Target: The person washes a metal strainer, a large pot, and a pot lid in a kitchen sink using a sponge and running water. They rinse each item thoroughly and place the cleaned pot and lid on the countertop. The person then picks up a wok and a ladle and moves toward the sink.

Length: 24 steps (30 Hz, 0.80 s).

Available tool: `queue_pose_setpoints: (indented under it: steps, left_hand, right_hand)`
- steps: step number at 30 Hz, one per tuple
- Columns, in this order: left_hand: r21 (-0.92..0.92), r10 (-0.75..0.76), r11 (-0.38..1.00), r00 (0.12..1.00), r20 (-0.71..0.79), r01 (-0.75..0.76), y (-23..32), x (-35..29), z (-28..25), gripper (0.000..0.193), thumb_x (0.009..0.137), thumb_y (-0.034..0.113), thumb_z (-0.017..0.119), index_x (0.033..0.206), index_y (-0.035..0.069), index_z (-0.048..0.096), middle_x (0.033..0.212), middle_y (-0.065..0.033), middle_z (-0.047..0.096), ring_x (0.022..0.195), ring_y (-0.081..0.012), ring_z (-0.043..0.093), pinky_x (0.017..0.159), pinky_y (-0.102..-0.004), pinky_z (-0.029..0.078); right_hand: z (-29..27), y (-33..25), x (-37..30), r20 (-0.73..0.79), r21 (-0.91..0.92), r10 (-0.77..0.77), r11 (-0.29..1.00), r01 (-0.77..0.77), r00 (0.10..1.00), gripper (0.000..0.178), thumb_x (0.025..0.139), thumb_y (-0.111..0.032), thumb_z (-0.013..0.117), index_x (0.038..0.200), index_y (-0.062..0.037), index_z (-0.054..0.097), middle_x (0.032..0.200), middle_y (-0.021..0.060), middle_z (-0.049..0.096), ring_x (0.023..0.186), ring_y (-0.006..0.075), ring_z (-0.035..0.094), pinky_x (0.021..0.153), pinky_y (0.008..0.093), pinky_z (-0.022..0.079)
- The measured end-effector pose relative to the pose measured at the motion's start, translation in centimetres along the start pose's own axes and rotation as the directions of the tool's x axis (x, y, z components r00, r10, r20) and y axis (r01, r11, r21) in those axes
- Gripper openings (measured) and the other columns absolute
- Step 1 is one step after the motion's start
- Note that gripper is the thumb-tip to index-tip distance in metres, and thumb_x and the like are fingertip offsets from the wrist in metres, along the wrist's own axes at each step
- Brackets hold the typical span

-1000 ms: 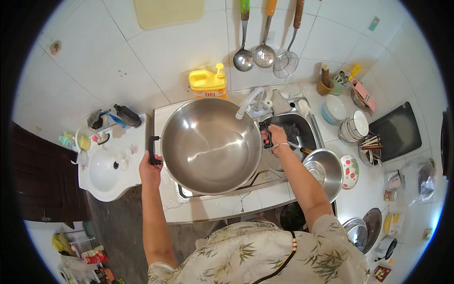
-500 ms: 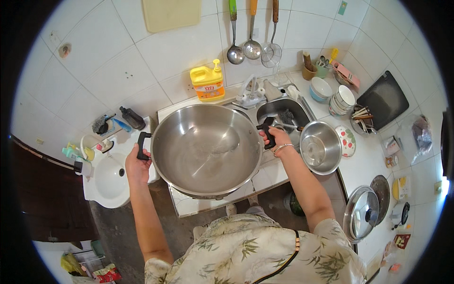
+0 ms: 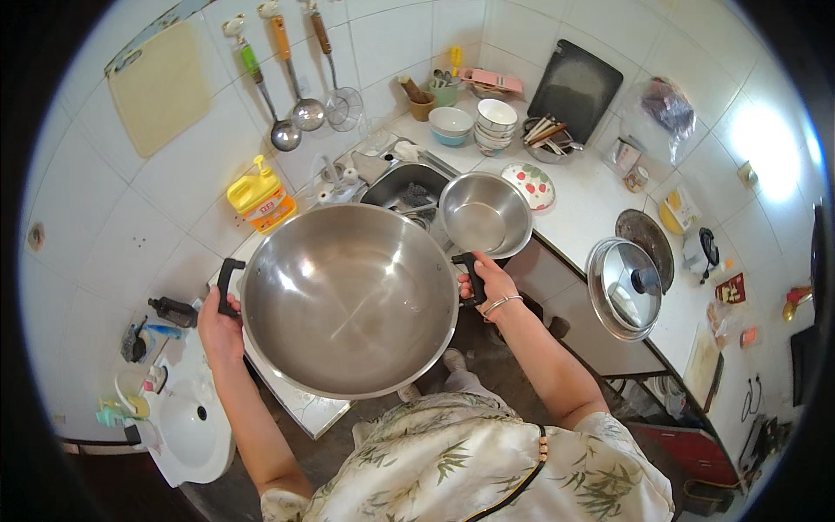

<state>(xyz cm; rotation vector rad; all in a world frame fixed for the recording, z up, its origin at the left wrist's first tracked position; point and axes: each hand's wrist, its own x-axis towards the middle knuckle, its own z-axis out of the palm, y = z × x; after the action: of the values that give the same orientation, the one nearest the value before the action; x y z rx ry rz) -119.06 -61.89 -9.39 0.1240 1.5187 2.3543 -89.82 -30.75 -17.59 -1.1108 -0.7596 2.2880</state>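
Between my hands I carry a large stainless steel wok (image 3: 348,296), its shiny inside facing up. My left hand (image 3: 221,326) is closed round the black handle on its left side. The opposite black handle is gripped by my right hand (image 3: 489,285), with a bracelet on that wrist. The wok hangs over the tiled counter's front edge and hides part of the sink (image 3: 409,187). Just beyond my right hand, a smaller steel basin (image 3: 485,215) sits by the sink.
A yellow detergent jug (image 3: 262,200) stands behind the wok. Stacked bowls (image 3: 496,122), a strawberry-patterned plate (image 3: 529,186) and a glass pot lid (image 3: 628,283) rest on the right counter. A white washbasin (image 3: 187,431) is at lower left. Ladles (image 3: 285,135) hang on the wall.
The view has turned to the right, so the counter and lid appear further left. Both hands keep hold of the wok, which has come away from the sink toward me.
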Motion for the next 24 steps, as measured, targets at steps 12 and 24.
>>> queue_pose_setpoints:
  steps: [12, 24]
  left_hand:
    - [0.337, -0.053, 0.941, 0.980, 0.192, -0.015, 1.2, 4.2, 19.3, 0.020, 0.087, 0.024, 0.054, 0.087, 0.004, 0.054, 0.069, -0.0021, 0.053, 0.057, -0.0088, 0.048, 0.051, -0.0214, 0.038]
    - [0.512, 0.035, 0.848, 0.979, 0.202, -0.136, -0.2, 5.5, 31.4, 0.020, 0.087, 0.024, 0.053, 0.084, 0.004, 0.054, 0.066, -0.0019, 0.054, 0.053, -0.0069, 0.048, 0.044, -0.0189, 0.037]
  right_hand:
    - [-6.2, -3.3, 2.8, -0.061, 0.105, 0.140, 0.985, -0.133, 0.988, 0.037, 0.095, -0.015, 0.030, 0.130, -0.0237, 0.039, 0.072, 0.0086, 0.053, 0.056, 0.0164, 0.049, 0.053, 0.0319, 0.048]
    - [-9.2, -5.0, 7.2, 0.040, 0.295, 0.356, 0.888, -0.351, 0.934, 0.037, 0.095, -0.016, 0.031, 0.131, -0.0213, 0.036, 0.074, 0.0100, 0.055, 0.055, 0.0169, 0.053, 0.052, 0.0330, 0.051]
